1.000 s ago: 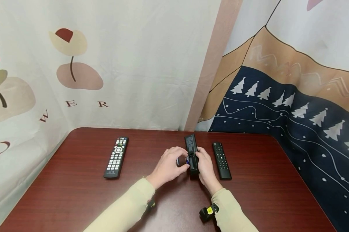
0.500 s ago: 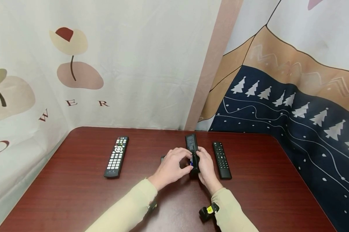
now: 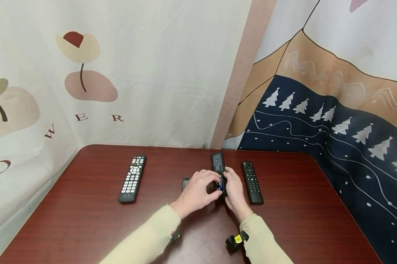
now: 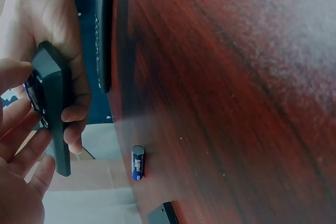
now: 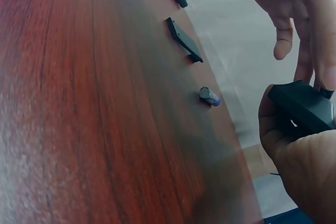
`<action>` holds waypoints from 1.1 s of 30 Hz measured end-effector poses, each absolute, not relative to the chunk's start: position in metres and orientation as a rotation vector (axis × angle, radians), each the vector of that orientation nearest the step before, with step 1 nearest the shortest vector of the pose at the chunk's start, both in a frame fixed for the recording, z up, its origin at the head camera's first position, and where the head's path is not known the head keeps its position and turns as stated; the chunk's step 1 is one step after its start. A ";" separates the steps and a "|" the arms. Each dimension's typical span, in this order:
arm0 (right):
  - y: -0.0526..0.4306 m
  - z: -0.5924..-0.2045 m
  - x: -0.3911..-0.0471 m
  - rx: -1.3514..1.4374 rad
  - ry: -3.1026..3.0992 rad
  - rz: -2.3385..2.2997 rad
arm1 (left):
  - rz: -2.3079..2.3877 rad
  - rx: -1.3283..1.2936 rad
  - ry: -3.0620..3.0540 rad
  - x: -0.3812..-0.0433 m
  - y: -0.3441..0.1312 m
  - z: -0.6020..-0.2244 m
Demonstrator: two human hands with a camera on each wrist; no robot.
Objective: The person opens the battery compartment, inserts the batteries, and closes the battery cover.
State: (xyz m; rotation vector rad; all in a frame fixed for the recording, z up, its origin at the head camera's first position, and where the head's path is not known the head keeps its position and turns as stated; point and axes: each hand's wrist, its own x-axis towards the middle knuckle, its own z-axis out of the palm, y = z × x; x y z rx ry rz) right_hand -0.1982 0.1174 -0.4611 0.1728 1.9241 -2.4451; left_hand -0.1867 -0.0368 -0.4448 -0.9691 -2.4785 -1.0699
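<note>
My right hand [image 3: 234, 189] grips a black remote control [image 3: 217, 163] with its back facing up and the battery bay uncovered. At the bay, thumb and fingers of my left hand [image 3: 198, 190] pinch a dark blue battery [image 3: 219, 187], its ends at the fingertips. In the left wrist view this battery [image 4: 32, 95] sits along the side of the remote, partly hidden by fingers. A second battery [image 4: 137, 162] stands apart on the table, mostly behind my left hand in the head view. The battery cover [image 5: 184, 40] lies beyond it.
On the brown table [image 3: 86, 227], a remote with white buttons [image 3: 132, 179] lies at the left. A slimmer black remote [image 3: 252, 183] lies just right of my right hand. Printed curtains [image 3: 159, 73] hang behind the table's back edge.
My left hand has moved slightly right, bringing the battery from the remote's left edge over the bay. The battery cover now shows left of that hand. My right hand holds nearly still.
</note>
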 end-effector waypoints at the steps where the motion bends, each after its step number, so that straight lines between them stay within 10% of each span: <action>1: 0.117 -0.461 -0.198 0.171 1.920 -2.446 | -1.068 -0.970 -2.476 -0.186 -0.037 -0.445; 33: 0.115 -0.460 -0.197 0.174 1.805 -2.511 | -1.100 -0.929 -2.384 -0.181 -0.038 -0.459</action>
